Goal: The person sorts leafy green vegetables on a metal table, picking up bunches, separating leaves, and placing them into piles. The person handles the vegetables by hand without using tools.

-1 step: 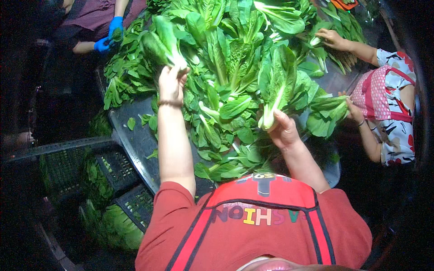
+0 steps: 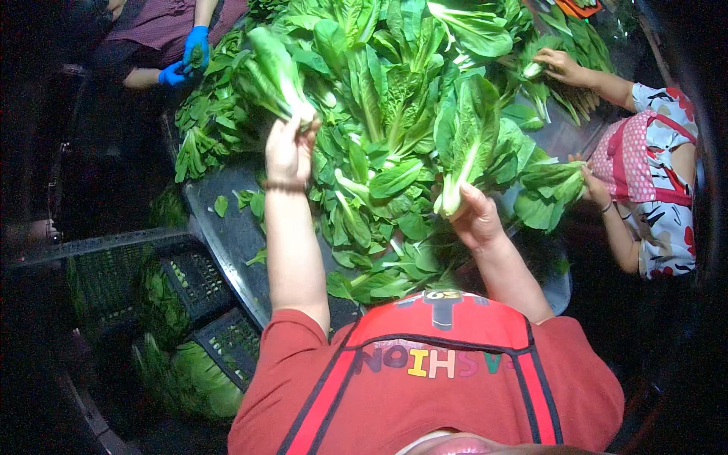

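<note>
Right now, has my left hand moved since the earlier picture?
Yes, your left hand has shifted slightly toward your body, judged against the table.

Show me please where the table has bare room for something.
The widest bare patch of the table lies between its left edge and the person's left forearm, with loose leaves on it. A smaller one shows at right, between the heaped greens and a co-worker's pink dotted apron. Between the left hand and the right hand it is crowded.
</note>
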A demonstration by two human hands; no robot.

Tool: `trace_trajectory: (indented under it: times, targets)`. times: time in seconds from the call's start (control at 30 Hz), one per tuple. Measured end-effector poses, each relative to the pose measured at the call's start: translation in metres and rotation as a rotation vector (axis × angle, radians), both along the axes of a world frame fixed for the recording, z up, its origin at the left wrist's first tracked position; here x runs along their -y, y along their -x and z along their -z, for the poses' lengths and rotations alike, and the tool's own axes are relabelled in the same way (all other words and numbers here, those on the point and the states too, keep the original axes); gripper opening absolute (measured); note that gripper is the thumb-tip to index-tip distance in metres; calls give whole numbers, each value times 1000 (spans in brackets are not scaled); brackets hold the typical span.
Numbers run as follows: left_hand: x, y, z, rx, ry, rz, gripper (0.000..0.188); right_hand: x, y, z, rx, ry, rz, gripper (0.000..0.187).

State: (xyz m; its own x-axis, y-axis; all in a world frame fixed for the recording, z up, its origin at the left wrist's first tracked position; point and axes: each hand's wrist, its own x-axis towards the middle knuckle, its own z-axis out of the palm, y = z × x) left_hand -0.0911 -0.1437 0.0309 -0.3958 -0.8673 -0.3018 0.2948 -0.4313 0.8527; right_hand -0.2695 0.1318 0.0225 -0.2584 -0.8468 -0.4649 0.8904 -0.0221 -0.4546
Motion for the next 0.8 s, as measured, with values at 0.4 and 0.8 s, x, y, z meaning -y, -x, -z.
trace_trajectory:
  times: [0.4, 0.8]
  targets:
    - [-120, -23, -34, -291, -19, 291, 28, 1, -16, -1, -97, -73, -74, 37]
    - [-188, 71, -56, 1078, 948, 645, 50, 3, -9, 7, -135, -107, 56, 40]
